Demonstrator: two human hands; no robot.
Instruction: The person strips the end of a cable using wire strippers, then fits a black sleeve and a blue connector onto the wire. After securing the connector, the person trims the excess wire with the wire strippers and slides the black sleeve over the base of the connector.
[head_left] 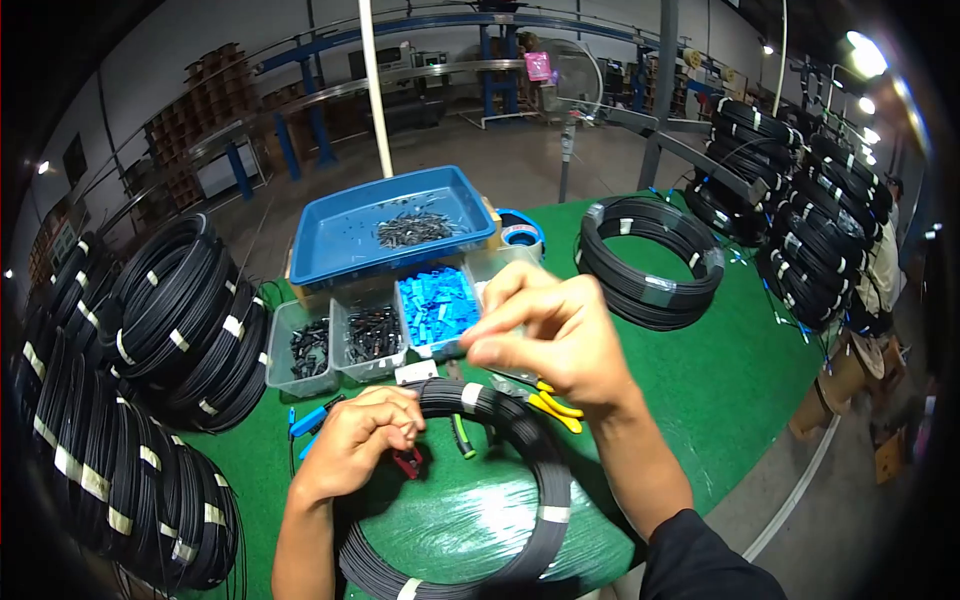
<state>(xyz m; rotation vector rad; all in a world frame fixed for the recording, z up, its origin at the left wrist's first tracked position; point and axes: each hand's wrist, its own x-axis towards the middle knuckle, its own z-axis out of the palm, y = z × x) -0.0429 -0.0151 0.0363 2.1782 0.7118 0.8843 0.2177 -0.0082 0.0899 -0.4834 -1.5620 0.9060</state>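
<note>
A coil of black cable (553,480), bound with white tape, lies on the green table in front of me. My left hand (362,440) is closed over the coil's far left side, its fingers curled. Just below those fingertips shows a small dark red object (408,462); whether they grip it is unclear. Raised above the coil's far right side, my right hand (550,335) has thumb and forefinger pinched together; anything between them is too small to make out. Beyond its fingertips stands a clear bin of blue plastic pieces (437,305).
Two clear bins of black parts (365,335) stand left of the blue pieces, with a blue tray (320,235) behind. Yellow-handled pliers (555,408) and a blue-handled tool (312,420) lie near the coil. Another coil (650,290) sits far right; stacked coils (180,320) flank the table.
</note>
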